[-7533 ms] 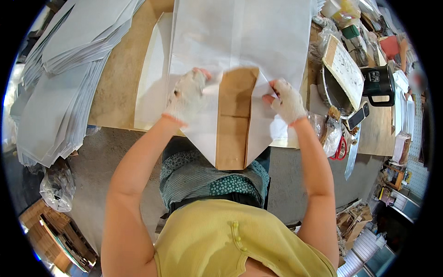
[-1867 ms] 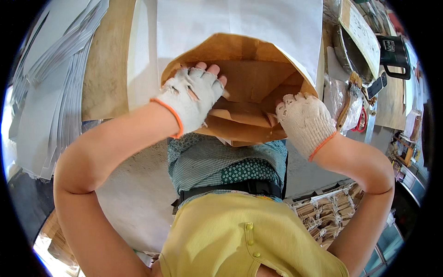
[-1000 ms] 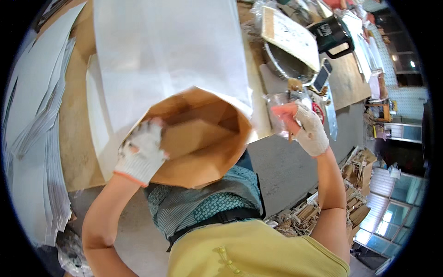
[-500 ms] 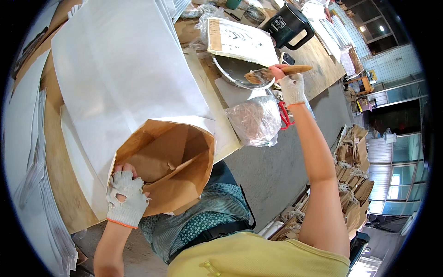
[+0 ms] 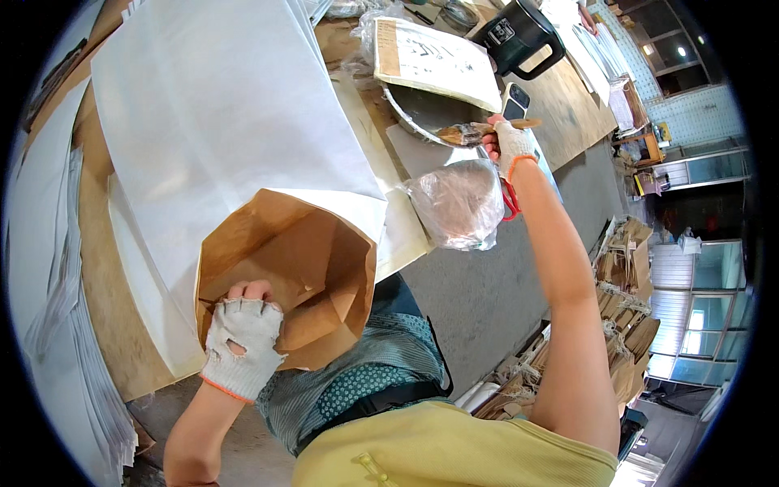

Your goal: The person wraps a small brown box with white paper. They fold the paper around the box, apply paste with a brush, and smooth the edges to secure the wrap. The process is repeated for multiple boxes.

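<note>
A large paper bag (image 5: 324, 268), white outside and brown inside, gapes toward me at the table's near edge. My left hand (image 5: 243, 341), in a white fingerless glove, is at its lower left rim; the fingers are bent together over the rim into the mouth, and the thumb is hidden. In my right hand (image 5: 510, 140), also gloved, is a flat brush with a wooden handle (image 5: 527, 124). The brush's wet-looking bristles (image 5: 456, 135) are at the near rim of a round metal bowl (image 5: 418, 109), which a white pad-like block (image 5: 438, 65) partly covers.
A plastic-wrapped bundle (image 5: 458, 203) sits at the table edge, with red handles (image 5: 510, 199) beside it. Behind are a phone (image 5: 515, 101) and a black kettle (image 5: 519, 39). White sheets (image 5: 219, 105) lie stacked under the bag. Tied brown paper bundles (image 5: 629, 300) stand on the right.
My left hand has shifted right along the bag's rim, its fingers further across the mouth. The brush in my right hand has come slightly down, its handle now more behind the fingers.
</note>
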The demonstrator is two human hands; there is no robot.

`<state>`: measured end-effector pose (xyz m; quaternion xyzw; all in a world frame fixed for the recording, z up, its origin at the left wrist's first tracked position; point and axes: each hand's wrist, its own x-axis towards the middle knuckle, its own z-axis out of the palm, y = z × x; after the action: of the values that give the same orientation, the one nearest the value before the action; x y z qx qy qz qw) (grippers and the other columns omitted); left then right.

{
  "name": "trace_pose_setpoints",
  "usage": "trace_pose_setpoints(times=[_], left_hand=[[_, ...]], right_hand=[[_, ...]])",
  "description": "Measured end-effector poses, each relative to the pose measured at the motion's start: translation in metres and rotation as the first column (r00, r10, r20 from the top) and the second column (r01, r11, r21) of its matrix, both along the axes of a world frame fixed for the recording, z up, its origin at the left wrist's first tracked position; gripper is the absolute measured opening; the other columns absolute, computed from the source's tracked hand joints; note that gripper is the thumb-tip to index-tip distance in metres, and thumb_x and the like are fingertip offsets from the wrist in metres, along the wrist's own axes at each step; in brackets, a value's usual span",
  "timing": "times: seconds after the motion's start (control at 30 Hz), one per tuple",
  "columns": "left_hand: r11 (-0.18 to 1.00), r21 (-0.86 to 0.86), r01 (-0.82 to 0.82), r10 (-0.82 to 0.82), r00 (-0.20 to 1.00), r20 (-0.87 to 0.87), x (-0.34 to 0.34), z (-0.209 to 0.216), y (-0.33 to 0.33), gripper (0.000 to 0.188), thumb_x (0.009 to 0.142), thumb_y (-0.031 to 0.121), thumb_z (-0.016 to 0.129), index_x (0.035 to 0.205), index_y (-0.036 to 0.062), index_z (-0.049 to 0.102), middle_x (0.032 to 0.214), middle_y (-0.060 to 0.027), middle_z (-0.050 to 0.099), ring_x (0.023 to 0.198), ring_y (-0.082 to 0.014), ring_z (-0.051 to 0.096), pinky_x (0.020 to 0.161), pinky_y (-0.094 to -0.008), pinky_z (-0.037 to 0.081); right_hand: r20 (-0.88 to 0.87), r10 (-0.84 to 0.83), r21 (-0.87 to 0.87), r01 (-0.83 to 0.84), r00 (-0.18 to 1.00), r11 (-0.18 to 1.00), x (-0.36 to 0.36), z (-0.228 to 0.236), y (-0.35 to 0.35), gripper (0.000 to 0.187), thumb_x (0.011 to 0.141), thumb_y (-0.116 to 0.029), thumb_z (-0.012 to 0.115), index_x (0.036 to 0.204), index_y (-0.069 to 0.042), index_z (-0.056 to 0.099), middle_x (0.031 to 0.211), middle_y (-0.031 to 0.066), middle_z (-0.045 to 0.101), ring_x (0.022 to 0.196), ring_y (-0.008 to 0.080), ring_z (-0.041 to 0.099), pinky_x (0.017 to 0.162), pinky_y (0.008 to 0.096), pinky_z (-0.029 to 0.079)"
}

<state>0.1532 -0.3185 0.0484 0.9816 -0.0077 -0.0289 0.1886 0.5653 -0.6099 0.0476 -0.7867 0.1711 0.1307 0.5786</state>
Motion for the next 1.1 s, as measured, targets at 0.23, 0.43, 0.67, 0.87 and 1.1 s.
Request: trace_pose_setpoints(times=[0.23, 0.43, 0.67, 0.87, 1.1], left_hand=[[0.992, -0.031, 0.124, -0.124, 0.992, 0.003, 0.008, 0.013, 0.008, 0.039, 0.064, 0.025, 0.081, 0.094, 0.0045, 0.065, 0.136, -0.0114, 0.050, 0.122, -0.0353, 0.050, 0.094, -0.0468, 0.046], [0.984, 0.053, -0.168, 0.174, 0.890, -0.420, 0.000, 0.030, 0.034, 0.077, 0.069, 0.040, 0.083, 0.125, -0.0006, 0.050, 0.132, -0.0192, 0.051, 0.121, -0.0349, 0.053, 0.102, -0.0439, 0.045], [0.959, -0.013, -0.281, 0.231, 0.811, -0.537, 0.009, 0.032, 0.050, 0.089, 0.074, 0.055, 0.079, 0.132, -0.0022, 0.042, 0.118, -0.0223, 0.061, 0.111, -0.0390, 0.062, 0.096, -0.0432, 0.050], [0.968, 0.092, -0.232, 0.244, 0.806, -0.539, 0.030, 0.031, 0.036, 0.065, 0.086, 0.051, 0.064, 0.127, 0.0020, 0.052, 0.118, -0.0197, 0.063, 0.110, -0.0378, 0.063, 0.093, -0.0464, 0.052], [0.945, 0.119, -0.306, 0.319, 0.773, -0.549, 0.080, -0.011, 0.051, 0.035, 0.087, 0.033, 0.062, 0.104, 0.0030, 0.070, 0.104, -0.0200, 0.070, 0.097, -0.0383, 0.068, 0.085, -0.0474, 0.055]], right_hand=[[0.062, 0.226, -0.121, -0.218, 0.972, 0.968, -0.028, 0.043, 0.020, 0.019, 0.091, -0.027, 0.068, 0.095, -0.009, 0.068, 0.065, 0.0036, 0.060, 0.048, 0.0093, 0.052, 0.041, 0.0215, 0.038], [0.182, 0.771, 0.020, -0.786, 0.611, 0.618, -0.143, 0.092, 0.085, 0.035, 0.096, -0.036, 0.061, 0.106, -0.003, 0.068, 0.072, 0.0034, 0.062, 0.057, 0.0080, 0.056, 0.052, 0.0198, 0.043], [0.301, 0.953, -0.210, -0.973, 0.025, 0.092, -0.236, 0.038, 0.167, 0.015, 0.084, -0.004, 0.070, 0.099, -0.005, 0.071, 0.082, 0.0027, 0.068, 0.073, 0.0110, 0.063, 0.066, 0.0264, 0.051], [0.407, 0.909, -0.523, -0.794, 0.087, 0.310, -0.209, 0.023, 0.119, 0.017, 0.082, -0.003, 0.071, 0.099, -0.002, 0.068, 0.083, 0.0049, 0.067, 0.077, 0.0129, 0.065, 0.070, 0.0257, 0.053], [0.159, 0.738, 0.100, -0.754, 0.656, 0.649, -0.277, 0.020, 0.131, 0.012, 0.092, -0.011, 0.067, 0.101, -0.004, 0.070, 0.080, 0.0001, 0.067, 0.073, 0.0062, 0.061, 0.064, 0.0232, 0.050]])
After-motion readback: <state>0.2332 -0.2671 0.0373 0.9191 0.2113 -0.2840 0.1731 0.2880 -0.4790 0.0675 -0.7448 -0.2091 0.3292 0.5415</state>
